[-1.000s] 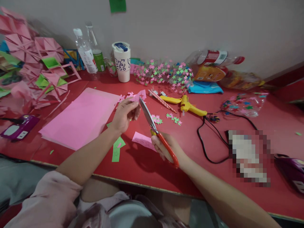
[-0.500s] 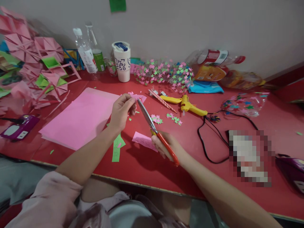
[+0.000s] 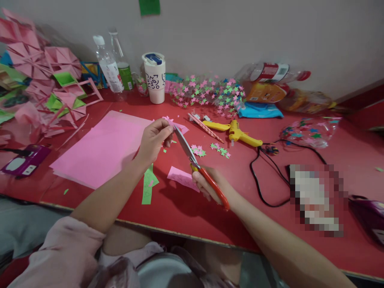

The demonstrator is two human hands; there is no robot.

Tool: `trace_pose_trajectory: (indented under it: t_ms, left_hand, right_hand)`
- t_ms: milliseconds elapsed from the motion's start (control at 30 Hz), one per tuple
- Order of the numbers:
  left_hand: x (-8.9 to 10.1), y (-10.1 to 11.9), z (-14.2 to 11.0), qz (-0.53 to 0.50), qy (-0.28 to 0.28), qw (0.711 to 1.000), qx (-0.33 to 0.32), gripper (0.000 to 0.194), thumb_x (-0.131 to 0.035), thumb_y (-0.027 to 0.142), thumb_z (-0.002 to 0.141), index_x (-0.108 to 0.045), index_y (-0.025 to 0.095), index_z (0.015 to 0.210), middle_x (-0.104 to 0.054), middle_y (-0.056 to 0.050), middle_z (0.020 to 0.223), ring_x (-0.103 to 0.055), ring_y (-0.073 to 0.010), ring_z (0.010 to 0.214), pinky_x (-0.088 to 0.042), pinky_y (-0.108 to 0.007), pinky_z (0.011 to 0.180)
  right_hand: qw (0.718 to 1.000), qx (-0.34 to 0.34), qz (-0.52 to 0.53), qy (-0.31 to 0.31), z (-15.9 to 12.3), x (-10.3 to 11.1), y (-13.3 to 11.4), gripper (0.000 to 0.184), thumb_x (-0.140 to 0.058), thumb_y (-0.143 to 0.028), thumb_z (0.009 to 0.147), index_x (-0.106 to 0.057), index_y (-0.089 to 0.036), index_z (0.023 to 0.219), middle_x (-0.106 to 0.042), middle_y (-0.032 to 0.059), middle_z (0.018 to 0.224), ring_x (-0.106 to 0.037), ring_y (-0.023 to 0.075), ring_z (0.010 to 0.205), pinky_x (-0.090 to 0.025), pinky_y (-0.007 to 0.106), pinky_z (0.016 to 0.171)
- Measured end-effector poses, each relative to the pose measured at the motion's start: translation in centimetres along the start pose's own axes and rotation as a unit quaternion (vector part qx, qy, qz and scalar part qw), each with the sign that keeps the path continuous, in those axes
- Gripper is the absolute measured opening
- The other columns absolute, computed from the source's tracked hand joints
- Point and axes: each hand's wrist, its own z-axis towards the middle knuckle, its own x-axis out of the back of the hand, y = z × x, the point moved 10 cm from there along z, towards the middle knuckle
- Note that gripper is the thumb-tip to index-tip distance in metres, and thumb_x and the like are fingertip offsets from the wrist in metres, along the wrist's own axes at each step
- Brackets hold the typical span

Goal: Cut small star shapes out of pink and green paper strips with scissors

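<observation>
Head view: my right hand (image 3: pixel 219 180) is wrapped round the red-handled scissors (image 3: pixel 195 161), over the table (image 3: pixel 168 214), tips at my left hand's (image 3: pixel 154 138) pinched fingers; can't tell if those hold anything. Cup (image 3: pixel 156 80) lettering, bottle label (image 3: pixel 114 77) unreadable; item at right (image 3: pixel 315 196) pixelated.

Beyond the grip we've got a plain grey wall (image 3: pixel 216 36), green patch (image 3: pixel 149 7) up high and leftward; under the grip our pale-edged red tabletop (image 3: pixel 168 212) spreads wide to both sides.
</observation>
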Motion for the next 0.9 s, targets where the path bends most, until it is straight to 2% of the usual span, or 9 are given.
trace_pose_trajectory:
  t_ms: [367, 633, 767, 900]
  left_hand:
    - [0.21, 0.06, 0.07, -0.006, 0.000, 1.000, -0.004, 0.017, -0.060, 0.021, 0.076, -0.053, 0.018, 0.061, -0.053, 0.006, 0.049, -0.046, -0.0030, 0.038, -0.035, -0.015, 0.038]
    - [-0.33, -0.70, -0.27, -0.043, 0.004, 0.998, 0.037, 0.013, -0.062, 0.024, 0.074, -0.055, 0.018, 0.065, -0.055, 0.006, 0.052, -0.046, -0.0030, 0.039, -0.035, -0.015, 0.038]
    - [0.04, -0.54, 0.04, -0.042, 0.008, 0.999, 0.033, 0.012, -0.062, 0.022, 0.072, -0.055, 0.019, 0.063, -0.054, 0.006, 0.050, -0.046, -0.0032, 0.038, -0.035, -0.015, 0.037]
    - [0.27, -0.40, 0.59, -0.031, -0.020, 0.999, 0.038, 0.012, -0.063, 0.019, 0.069, -0.055, 0.018, 0.060, -0.054, 0.006, 0.047, -0.044, -0.0030, 0.035, -0.034, -0.015, 0.035]
  right_hand:
    - [1.000, 0.012, 0.008, 0.011, -0.19, 0.09, -0.62, 0.046, -0.049, -0.063, 0.081, -0.037, -0.022, 0.064, -0.037, -0.0077, 0.047, -0.033, 0.0066, 0.038, -0.025, 0.022, 0.040]
    - [1.000, 0.013, 0.009, 0.026, -0.08, 0.30, -0.53, 0.045, -0.048, -0.061, 0.082, -0.039, -0.022, 0.064, -0.039, -0.0071, 0.047, -0.032, 0.0066, 0.037, -0.025, 0.022, 0.039]
    - [1.000, 0.016, 0.009, 0.019, -0.16, 0.31, -0.68, 0.046, -0.049, -0.063, 0.081, -0.038, -0.022, 0.063, -0.037, -0.0074, 0.045, -0.031, 0.0068, 0.037, -0.024, 0.023, 0.039]
    - [1.000, 0.015, 0.007, 0.008, -0.16, 0.26, -0.61, 0.047, -0.049, -0.063, 0.081, -0.038, -0.022, 0.063, -0.036, -0.0075, 0.045, -0.031, 0.0066, 0.037, -0.024, 0.022, 0.039]
